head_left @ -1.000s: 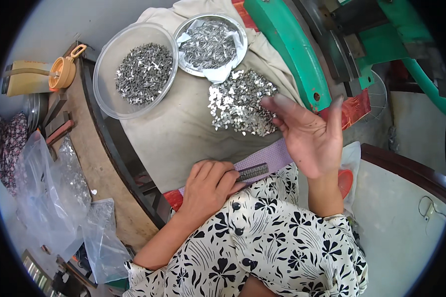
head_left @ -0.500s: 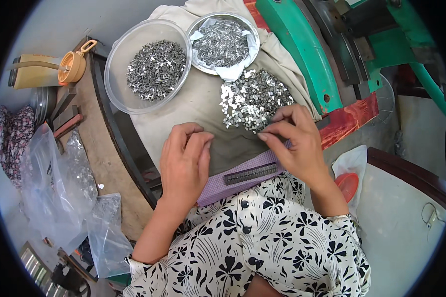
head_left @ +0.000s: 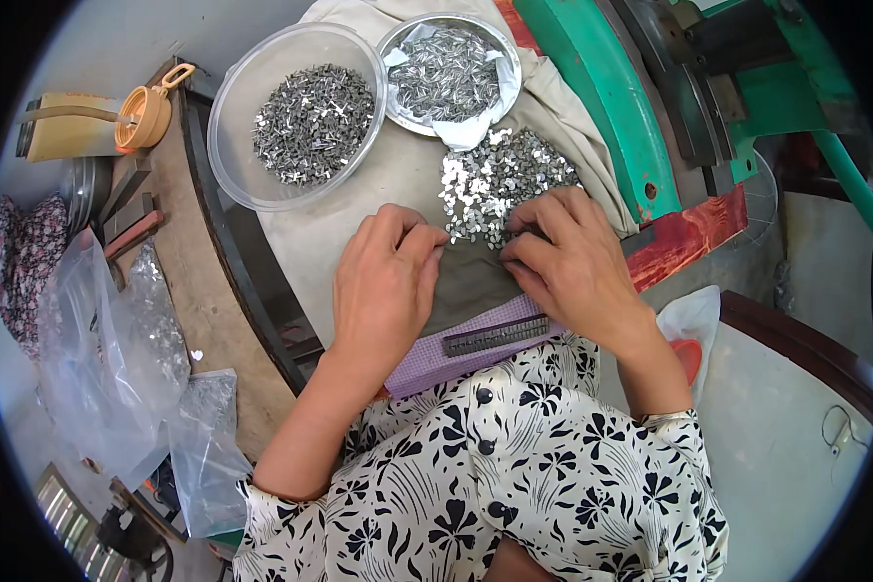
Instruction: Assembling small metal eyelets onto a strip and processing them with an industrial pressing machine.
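Note:
A heap of small, flat, shiny metal pieces (head_left: 475, 189) lies on the cloth in front of my hands. My left hand (head_left: 383, 281) is at the heap's near left edge, thumb and fingertips pinched together; whatever is between them is too small or hidden to name. At the near right edge, my right hand (head_left: 582, 267) has its thumb and forefinger closed by the pieces, their contents also impossible to make out. Nearer my lap, a dark notched strip (head_left: 495, 337) rests on a purple textured pad (head_left: 427, 367).
A clear plastic tub (head_left: 225, 131) of small grey metal parts stands at the back left, beside a metal bowl (head_left: 514, 73) of thin shiny pins. A green machine frame (head_left: 606, 107) rises at right. Plastic bags (head_left: 107, 359) hang by the wooden surface (head_left: 199, 291) at left.
My left hand has moved right and slightly forward, toward the heap. The right hand has shifted slightly forward, its fingers more curled. The whole view has tilted a little.

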### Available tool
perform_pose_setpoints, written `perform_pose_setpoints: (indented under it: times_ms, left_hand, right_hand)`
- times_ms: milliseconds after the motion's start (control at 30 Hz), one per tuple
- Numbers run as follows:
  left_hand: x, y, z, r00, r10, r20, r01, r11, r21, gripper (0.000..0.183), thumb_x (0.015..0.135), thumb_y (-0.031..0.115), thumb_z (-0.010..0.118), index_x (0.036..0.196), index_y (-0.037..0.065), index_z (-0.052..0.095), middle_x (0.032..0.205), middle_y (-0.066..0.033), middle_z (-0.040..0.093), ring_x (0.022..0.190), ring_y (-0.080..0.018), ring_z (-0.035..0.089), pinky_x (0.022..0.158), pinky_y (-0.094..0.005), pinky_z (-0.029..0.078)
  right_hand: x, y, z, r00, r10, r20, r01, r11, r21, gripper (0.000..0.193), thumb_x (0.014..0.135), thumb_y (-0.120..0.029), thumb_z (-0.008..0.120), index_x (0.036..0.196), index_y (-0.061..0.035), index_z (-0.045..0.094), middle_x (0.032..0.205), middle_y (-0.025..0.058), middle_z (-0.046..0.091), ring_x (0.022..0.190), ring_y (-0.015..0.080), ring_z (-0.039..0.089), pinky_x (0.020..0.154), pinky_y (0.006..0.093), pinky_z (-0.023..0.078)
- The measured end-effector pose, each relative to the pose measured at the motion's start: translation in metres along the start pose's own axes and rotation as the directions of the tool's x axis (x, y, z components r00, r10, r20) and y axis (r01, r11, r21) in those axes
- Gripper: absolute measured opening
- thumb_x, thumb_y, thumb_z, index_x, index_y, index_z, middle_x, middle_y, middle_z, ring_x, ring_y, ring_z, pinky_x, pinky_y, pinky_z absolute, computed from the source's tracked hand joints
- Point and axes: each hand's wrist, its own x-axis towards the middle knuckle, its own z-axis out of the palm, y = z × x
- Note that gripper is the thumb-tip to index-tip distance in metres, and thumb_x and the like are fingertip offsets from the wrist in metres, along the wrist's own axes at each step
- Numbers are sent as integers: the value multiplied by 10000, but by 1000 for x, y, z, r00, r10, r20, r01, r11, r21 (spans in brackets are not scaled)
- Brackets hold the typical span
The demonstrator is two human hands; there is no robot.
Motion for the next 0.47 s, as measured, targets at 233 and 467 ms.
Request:
perform_pose_setpoints:
  times_ms: [233, 467]
  left_hand:
    - [5, 4, 10, 1000, 24, -8, -24, 1000, 14, 127, 768, 67, 747, 873, 42, 679, 883, -77, 585, 857, -280, 583, 732, -388, 469]
    - [5, 1, 12, 1000, 20, 0, -20, 1000, 0, 163, 751, 77, 761, 885, 54, 671, 878, -79, 585, 860, -286, 581, 736, -389, 471]
  right_hand:
    - [14, 19, -2, 986, -144, 82, 132, 982, 131, 158, 697, -88, 753, 826, -96, 662, 1125, 37, 582, 1115, 314, 469, 940, 426, 404]
    - [-6, 11, 6, 993, -100, -63, 106, 991, 88, 164, 711, -163, 778, 824, -125, 665, 1215, 29, 586, 1163, 304, 456, 1003, 475, 329]
